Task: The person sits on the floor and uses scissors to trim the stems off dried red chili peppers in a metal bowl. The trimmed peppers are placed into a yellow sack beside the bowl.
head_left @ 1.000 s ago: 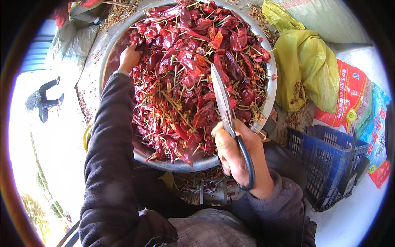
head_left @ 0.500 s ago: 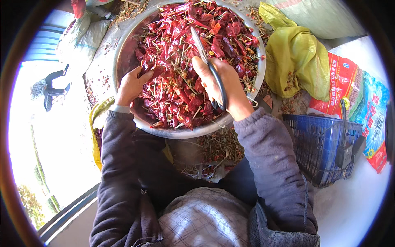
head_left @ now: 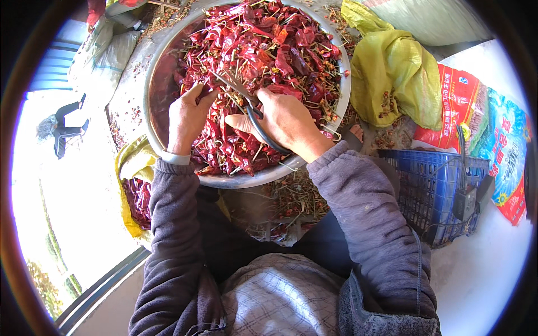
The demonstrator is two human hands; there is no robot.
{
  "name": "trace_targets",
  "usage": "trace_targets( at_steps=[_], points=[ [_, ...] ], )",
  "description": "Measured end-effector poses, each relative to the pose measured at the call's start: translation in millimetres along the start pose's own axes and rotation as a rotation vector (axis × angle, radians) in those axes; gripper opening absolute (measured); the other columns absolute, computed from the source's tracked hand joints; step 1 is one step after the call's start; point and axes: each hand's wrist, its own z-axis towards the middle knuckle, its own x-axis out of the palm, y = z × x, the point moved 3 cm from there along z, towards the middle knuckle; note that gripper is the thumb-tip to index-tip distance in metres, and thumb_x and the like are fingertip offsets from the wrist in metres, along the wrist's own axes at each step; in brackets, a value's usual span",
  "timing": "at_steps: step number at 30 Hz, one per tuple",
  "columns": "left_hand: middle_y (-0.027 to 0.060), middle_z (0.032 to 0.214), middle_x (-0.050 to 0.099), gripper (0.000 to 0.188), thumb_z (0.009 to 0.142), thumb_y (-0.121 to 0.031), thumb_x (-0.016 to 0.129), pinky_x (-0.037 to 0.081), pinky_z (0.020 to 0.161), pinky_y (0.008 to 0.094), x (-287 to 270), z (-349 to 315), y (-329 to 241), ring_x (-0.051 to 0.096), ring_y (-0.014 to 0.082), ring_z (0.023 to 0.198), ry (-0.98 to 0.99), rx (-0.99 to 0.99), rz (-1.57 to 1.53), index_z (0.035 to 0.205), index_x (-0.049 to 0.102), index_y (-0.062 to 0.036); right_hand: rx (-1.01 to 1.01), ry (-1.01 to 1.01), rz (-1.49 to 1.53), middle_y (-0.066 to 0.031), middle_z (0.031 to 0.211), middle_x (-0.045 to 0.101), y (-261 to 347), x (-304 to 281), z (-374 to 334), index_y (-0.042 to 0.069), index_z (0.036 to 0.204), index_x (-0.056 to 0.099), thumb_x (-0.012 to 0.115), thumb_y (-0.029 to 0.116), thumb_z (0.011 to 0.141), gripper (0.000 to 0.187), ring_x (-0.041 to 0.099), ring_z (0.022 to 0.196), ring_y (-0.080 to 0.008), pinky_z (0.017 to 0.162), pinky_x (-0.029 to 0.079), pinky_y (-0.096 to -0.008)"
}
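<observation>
Scissors [head_left: 247, 96] — wrinkled, seemingly dry peppers [head_left: 249, 42]

Metal basin [head_left: 246, 181] cut off at top; scissors [head_left: 240, 89] partly hidden by right hand [head_left: 288, 120].

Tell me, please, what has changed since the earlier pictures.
The left hand has moved over the basin toward its near side. The right hand, still holding the scissors, has swung them leftward, toward the left hand. The peppers remain heaped in the basin.
</observation>
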Motion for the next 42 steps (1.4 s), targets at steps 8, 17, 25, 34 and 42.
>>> trace_targets(
  at_steps=[8,17,25,34,42],
  points=[
    [0.0195,0.076,0.065,0.035,0.088,-0.036,0.076,0.05,0.063,0.0433,3.3,-4.3,-19.7,0.065,0.0361,0.069,0.086,0.109,0.177,0.096,0.068,-0.0031,-0.058,-0.092,-0.16,-0.019,0.067,0.067,2.5,10.1,-3.0,0.0,0.1,0.065,0.061,0.064,0.092,0.065,0.07,0.067,-0.0383,0.06,0.054,-0.0474],
    [0.0207,0.077,0.068,0.037,0.086,-0.031,0.078,0.052,0.065,0.0421,0.5,-6.4,-27.0,0.069,0.0347,0.07,0.18,0.122,0.061,0.112,0.072,-0.0057,-0.139,-0.169,-0.211,-0.0184,0.064,0.066,-2.2,19.7,-7.0,0.001,0.097,0.064,0.063,0.056,0.094,0.055,0.069,0.064,-0.0384,0.058,0.054,-0.048],
    [0.0113,0.08,0.069,0.025,0.091,-0.019,0.074,0.05,0.07,0.0306,-2.7,-3.2,-19.7,0.061,0.0105,0.073,0.179,0.074,-0.212,0.111,0.072,-0.0023,-0.12,-0.102,0.135,-0.0198,0.06,0.062,8.5,14.1,-6.2,0.001,0.084,0.064,0.071,0.058,0.089,0.057,0.067,0.061,-0.0389,0.058,0.052,-0.0465],
    [-0.0059,0.083,0.067,0.018,0.096,-0.012,0.072,0.041,0.06,0.0209,8.1,-4.6,-4.3,0.049,0.0016,0.067,0.26,-0.181,-0.868,0.111,0.073,-0.0034,0.072,0.209,1.124,-0.0026,0.071,0.06,18.0,7.5,-13.2,0.003,0.1,0.063,0.061,0.045,0.102,0.042,0.057,0.056,-0.012,0.052,0.046,-0.0294],
    [-0.007,0.066,0.056,0.026,0.086,-0.027,0.084,0.029,0.047,0.02,-23.1,22.0,45.2,0.042,0.002,0.051,-0.117,-0.319,-0.731,0.083,0.062,-0.0134,0.09,-0.556,1.764,-0.0097,0.093,0.065,-32.7,-48.9,11.3,0.007,0.108,0.06,0.056,0.06,0.099,0.054,0.062,0.083,-0.0201,0.081,0.054,-0.0406]
  ],
)
